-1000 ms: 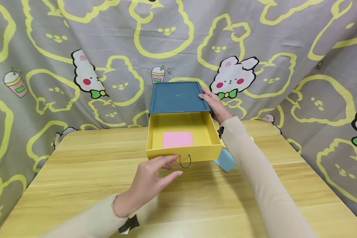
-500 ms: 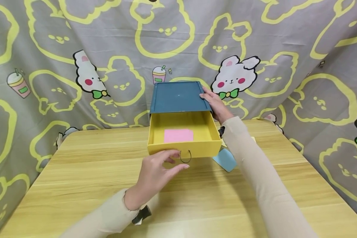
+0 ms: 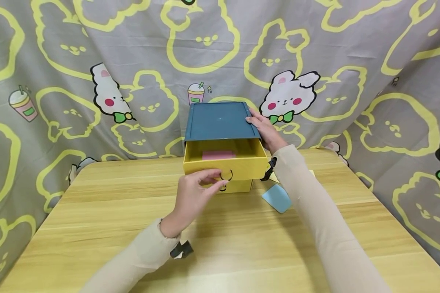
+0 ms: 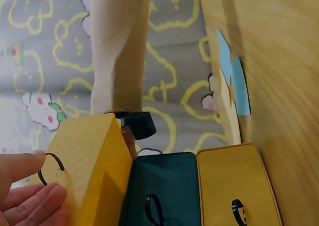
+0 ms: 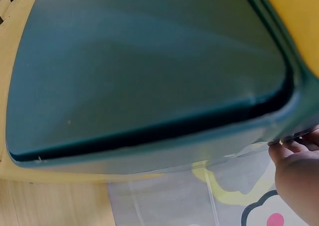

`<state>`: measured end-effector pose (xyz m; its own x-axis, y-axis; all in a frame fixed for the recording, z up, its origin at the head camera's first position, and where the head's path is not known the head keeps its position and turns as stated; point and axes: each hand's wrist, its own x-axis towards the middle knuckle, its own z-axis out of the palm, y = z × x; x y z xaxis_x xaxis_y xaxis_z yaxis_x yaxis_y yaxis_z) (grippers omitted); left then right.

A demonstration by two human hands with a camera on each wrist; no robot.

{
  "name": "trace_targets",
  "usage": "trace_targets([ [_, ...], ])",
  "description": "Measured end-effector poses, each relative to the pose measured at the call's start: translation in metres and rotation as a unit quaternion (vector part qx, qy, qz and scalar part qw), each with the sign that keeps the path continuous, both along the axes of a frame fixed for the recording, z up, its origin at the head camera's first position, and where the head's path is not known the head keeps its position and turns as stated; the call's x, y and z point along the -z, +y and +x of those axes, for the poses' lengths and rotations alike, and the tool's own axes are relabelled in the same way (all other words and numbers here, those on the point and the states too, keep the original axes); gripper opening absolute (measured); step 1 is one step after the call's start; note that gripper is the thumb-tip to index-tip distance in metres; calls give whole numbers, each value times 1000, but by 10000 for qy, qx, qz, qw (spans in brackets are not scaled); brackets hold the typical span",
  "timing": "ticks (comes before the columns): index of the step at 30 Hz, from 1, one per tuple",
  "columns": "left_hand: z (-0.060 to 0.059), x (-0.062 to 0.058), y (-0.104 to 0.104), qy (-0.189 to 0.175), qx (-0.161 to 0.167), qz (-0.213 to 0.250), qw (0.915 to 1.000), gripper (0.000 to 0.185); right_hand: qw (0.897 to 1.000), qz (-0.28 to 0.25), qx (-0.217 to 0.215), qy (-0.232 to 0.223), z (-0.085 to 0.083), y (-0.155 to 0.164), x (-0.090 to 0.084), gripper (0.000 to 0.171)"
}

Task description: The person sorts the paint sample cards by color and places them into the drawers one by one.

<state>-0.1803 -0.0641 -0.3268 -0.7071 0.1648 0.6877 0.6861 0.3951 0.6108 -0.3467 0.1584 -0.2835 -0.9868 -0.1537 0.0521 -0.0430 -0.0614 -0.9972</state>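
Note:
On the table stands a small drawer cabinet with a dark teal top (image 3: 220,120). Its yellow top drawer (image 3: 242,167) is pulled partway out, and a pink card (image 3: 217,155) lies inside. My left hand (image 3: 196,189) touches that drawer's front beside its black loop handle (image 4: 59,162), with the thumb and fingers apart. Below, the left wrist view shows a dark green drawer front (image 4: 167,181) and a yellow drawer front (image 4: 234,171), each with a black loop. My right hand (image 3: 265,128) rests against the cabinet's right side, fingertips at the top edge.
A light blue card (image 3: 277,198) lies on the wooden table (image 3: 132,244) right of the cabinet. A pale yellow piece (image 3: 274,178) lies behind it, partly hidden by my right sleeve (image 3: 308,195). A patterned grey curtain (image 3: 143,49) hangs behind the table.
The top drawer has slid back into the cabinet by some way, my left hand moving forward with it. Less of the pink card shows, and a lower drawer front has come into view.

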Motion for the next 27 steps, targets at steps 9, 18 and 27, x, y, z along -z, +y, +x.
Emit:
trace_targets([
  [9, -21, 0, 1, -1165, 57, 668, 9909, 22, 9999, 101, -31, -94, 1, 2, 1, 61],
  [18, -45, 2, 3, -1438, -72, 891, 9856, 25, 9998, -20, -111, -183, 0, 3, 1, 59],
  [27, -55, 0, 4, -1465, -112, 985, 9842, 27, 9997, -11, -100, -237, 0, 2, 0, 60],
])
